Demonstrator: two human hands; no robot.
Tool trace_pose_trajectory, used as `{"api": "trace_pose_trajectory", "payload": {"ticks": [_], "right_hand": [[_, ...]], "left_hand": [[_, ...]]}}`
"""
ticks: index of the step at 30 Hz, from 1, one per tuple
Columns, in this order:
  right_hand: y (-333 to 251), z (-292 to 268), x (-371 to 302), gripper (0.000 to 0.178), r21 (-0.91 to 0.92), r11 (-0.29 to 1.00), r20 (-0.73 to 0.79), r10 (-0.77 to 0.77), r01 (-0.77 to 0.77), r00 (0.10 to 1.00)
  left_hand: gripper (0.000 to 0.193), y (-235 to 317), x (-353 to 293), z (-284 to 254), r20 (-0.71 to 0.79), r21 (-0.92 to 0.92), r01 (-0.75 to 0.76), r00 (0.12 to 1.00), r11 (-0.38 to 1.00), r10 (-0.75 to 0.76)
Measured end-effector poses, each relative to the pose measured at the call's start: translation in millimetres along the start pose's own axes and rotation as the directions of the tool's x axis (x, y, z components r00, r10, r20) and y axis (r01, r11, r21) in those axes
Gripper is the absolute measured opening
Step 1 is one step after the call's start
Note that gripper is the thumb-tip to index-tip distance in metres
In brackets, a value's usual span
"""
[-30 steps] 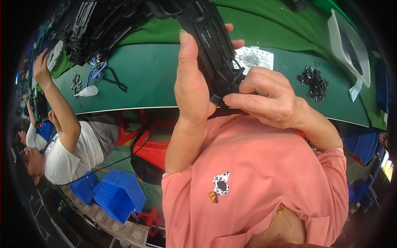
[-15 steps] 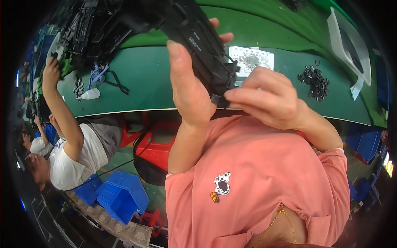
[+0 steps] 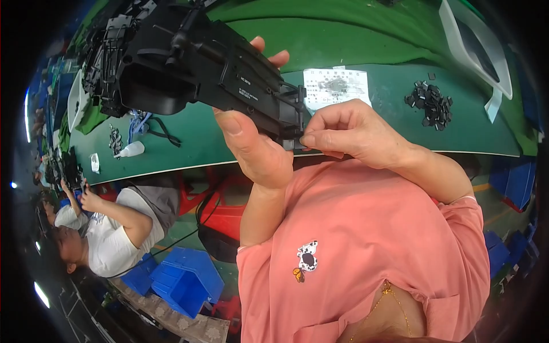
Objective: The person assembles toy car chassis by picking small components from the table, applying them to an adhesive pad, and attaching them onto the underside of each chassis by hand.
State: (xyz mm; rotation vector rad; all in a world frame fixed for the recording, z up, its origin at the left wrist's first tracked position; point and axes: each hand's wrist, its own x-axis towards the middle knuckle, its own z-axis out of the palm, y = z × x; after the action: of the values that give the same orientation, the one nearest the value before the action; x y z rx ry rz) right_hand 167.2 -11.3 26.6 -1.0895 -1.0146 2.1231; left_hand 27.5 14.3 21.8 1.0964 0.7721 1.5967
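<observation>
The person in the pink shirt (image 3: 354,217) holds a long black plastic frame (image 3: 234,74) with the left hand (image 3: 258,151). This hand is grasping it from below, the thumb on the near side and two fingertips showing at the far side. The frame is raised in front of the chest, tilted, above the edge of the green table (image 3: 200,146). The right hand (image 3: 355,134) has its fingers curled, and thumb and forefinger meet at the frame's lower end; I cannot tell whether they pinch some small part there. Behind this hand lies a printed sheet (image 3: 351,96). Further to the right is a pile of small black pieces (image 3: 430,106), and on the left side, a white bottle (image 3: 133,149) rests near blue straps (image 3: 137,126).
</observation>
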Motion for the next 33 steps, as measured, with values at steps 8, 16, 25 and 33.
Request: {"api": "trace_pose_trajectory", "payload": {"ticks": [8,16,25,33], "right_hand": [[-17,-3,-18,0.022,-0.083,0.995,-0.059,-0.062,0.057,0.996],[-2,-29,-43,0.017,0.051,0.972,-0.254,-0.208,0.227,0.945],[25,-53,-60,0.015,-0.530,0.824,-0.503,-0.496,0.200,0.708],[50,-66,-55,0.002,-0.876,0.420,-0.234,-0.801,0.239,0.551]], "left_hand": [[0.065,16,21,-27,-0.041,-0.528,0.287,0.932,0.800,-0.361],[0.060,21,45,-50,0.040,-0.748,0.351,0.871,0.563,-0.489],[0.042,29,58,-76,-0.144,-0.435,0.271,0.920,0.859,-0.364],[0.042,82,160,-100,-0.452,-0.176,0.043,0.884,0.983,-0.119]]}}
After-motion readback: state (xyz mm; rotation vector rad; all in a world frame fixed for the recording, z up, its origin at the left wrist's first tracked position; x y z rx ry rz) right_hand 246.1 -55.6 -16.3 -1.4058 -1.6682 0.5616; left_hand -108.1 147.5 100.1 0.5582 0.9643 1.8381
